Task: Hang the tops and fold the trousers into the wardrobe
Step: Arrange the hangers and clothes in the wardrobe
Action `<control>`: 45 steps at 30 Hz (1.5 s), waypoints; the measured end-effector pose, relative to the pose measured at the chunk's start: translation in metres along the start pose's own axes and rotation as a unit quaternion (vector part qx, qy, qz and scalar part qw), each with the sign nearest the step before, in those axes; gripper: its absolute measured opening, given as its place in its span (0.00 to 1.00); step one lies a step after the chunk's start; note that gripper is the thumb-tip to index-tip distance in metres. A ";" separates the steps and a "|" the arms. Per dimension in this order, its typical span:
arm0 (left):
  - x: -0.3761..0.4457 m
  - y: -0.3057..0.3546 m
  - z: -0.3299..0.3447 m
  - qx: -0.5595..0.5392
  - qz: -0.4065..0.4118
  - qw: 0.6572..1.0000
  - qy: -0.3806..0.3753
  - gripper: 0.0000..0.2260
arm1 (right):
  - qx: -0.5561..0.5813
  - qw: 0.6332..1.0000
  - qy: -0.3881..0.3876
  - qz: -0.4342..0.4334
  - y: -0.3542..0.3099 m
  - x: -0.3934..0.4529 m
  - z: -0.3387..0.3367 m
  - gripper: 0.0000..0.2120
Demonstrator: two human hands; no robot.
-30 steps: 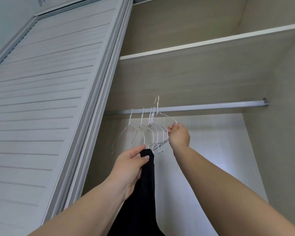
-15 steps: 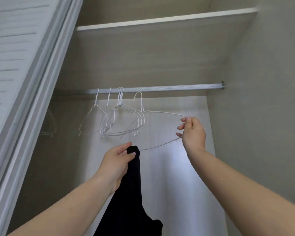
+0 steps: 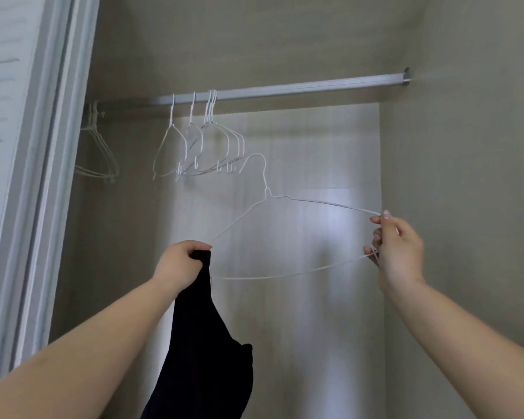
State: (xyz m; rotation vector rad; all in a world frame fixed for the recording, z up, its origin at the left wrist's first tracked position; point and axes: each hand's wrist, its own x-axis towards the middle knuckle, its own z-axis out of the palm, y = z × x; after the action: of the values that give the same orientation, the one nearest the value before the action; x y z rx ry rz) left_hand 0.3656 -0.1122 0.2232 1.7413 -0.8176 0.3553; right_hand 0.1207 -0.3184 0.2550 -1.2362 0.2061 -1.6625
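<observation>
Black top (image 3: 206, 343) dangles in front of the open wardrobe, bunched at its upper edge in the left hand (image 3: 180, 261), fingers curled tight round the fabric. Right hand (image 3: 398, 249) pinches the far end of a white wire hanger (image 3: 285, 201), held free below the rail (image 3: 285, 89), its near end at the left hand. More wire hangers (image 3: 206, 146) hang on the rail beside the slatted door (image 3: 18, 146).
</observation>
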 end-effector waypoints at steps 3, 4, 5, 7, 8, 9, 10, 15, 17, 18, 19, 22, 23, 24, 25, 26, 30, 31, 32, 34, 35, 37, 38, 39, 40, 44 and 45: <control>-0.010 -0.014 -0.012 0.139 0.011 0.990 0.003 0.25 | 0.021 0.999 -0.017 0.028 0.002 -0.012 0.000 0.14; -0.013 -0.018 -0.017 0.176 0.008 0.984 0.007 0.25 | 0.026 0.999 -0.023 0.034 0.002 -0.015 0.000 0.14; -0.015 -0.022 -0.022 0.206 0.004 0.979 0.012 0.25 | 0.032 0.998 -0.027 0.041 0.002 -0.018 0.000 0.14; -0.021 -0.028 -0.033 0.250 -0.007 0.968 0.019 0.26 | 0.040 0.997 -0.029 0.054 0.001 -0.022 -0.001 0.14; -0.023 -0.031 -0.038 0.266 -0.016 0.964 0.021 0.26 | 0.043 0.997 -0.029 0.059 0.001 -0.023 -0.001 0.14; -0.025 -0.033 -0.043 0.274 -0.024 0.961 0.023 0.25 | 0.045 0.997 -0.031 0.063 0.001 -0.025 -0.002 0.14; -0.027 -0.035 -0.048 0.272 -0.033 0.961 0.026 0.25 | 0.047 0.996 -0.033 0.066 0.001 -0.026 -0.003 0.14; -0.031 -0.042 -0.058 0.174 -0.057 0.983 0.016 0.19 | 0.054 0.995 -0.048 0.075 0.004 -0.036 0.004 0.14; -0.030 -0.039 -0.055 0.146 -0.040 0.988 0.004 0.19 | 0.053 0.994 -0.056 0.073 0.007 -0.040 0.009 0.14; -0.028 -0.037 -0.052 0.134 -0.029 0.991 0.002 0.20 | 0.052 0.994 -0.060 0.071 0.009 -0.042 0.011 0.14; -0.028 -0.032 -0.050 0.116 -0.022 0.993 -0.001 0.21 | 0.049 0.994 -0.064 0.069 0.010 -0.044 0.013 0.15; -0.025 -0.018 -0.041 0.042 0.002 0.999 -0.019 0.22 | 0.033 0.995 -0.080 0.052 0.017 -0.051 0.017 0.15; -0.025 -0.013 -0.037 0.021 0.005 0.999 -0.024 0.22 | 0.025 0.995 -0.088 0.043 0.021 -0.056 0.018 0.15; -0.025 -0.008 -0.033 0.000 0.006 1.000 -0.027 0.22 | 0.017 0.995 -0.097 0.033 0.025 -0.060 0.021 0.14; -0.025 -0.004 -0.028 -0.024 -0.001 0.999 -0.025 0.22 | 0.009 0.994 -0.105 0.026 0.029 -0.065 0.024 0.14; -0.025 0.000 -0.025 -0.055 -0.008 0.998 -0.023 0.21 | 0.003 0.994 -0.112 0.020 0.033 -0.069 0.026 0.14; -0.020 0.012 -0.021 -0.163 -0.035 0.986 -0.021 0.06 | -0.003 0.993 -0.113 0.014 0.046 -0.077 0.030 0.13; -0.018 0.012 -0.022 -0.165 -0.036 0.985 -0.019 0.10 | -0.002 0.993 -0.115 0.015 0.048 -0.078 0.030 0.14; -0.017 0.012 -0.022 -0.161 -0.036 0.986 -0.011 0.14 | 0.001 0.992 -0.121 0.018 0.050 -0.079 0.030 0.14; -0.014 0.011 -0.018 -0.149 -0.031 0.988 0.036 0.16 | 0.021 0.989 -0.144 0.038 0.051 -0.080 0.030 0.13; -0.012 0.009 -0.016 -0.147 -0.029 0.987 0.052 0.16 | 0.046 0.984 -0.157 0.062 0.050 -0.081 0.029 0.12; -0.011 0.005 -0.012 -0.147 -0.035 0.986 0.064 0.11 | 0.126 0.965 -0.182 0.144 0.053 -0.081 0.026 0.10; -0.011 0.004 -0.011 -0.148 -0.036 0.986 0.066 0.10 | 0.158 0.951 -0.192 0.185 0.058 -0.083 0.023 0.15; -0.010 0.003 -0.009 -0.150 -0.037 0.986 0.066 0.09 | 0.178 0.938 -0.204 0.217 0.063 -0.086 0.020 0.25; -0.010 0.003 -0.008 -0.149 -0.038 0.986 0.069 0.09 | 0.184 0.928 -0.217 0.240 0.073 -0.091 0.017 0.36; -0.008 0.004 -0.001 -0.142 -0.029 0.987 0.073 0.08 | 0.054 0.909 -0.335 0.243 0.110 -0.134 0.019 0.38; -0.007 0.006 0.001 -0.133 -0.024 0.988 0.069 0.08 | -0.012 0.899 -0.379 0.219 0.116 -0.147 0.023 0.29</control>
State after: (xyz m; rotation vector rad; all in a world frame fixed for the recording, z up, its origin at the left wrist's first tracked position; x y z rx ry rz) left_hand 0.3567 -0.1112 0.2227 1.4681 -0.6890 0.3144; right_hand 0.2038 -0.2492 0.1011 -1.6219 0.0132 -0.7180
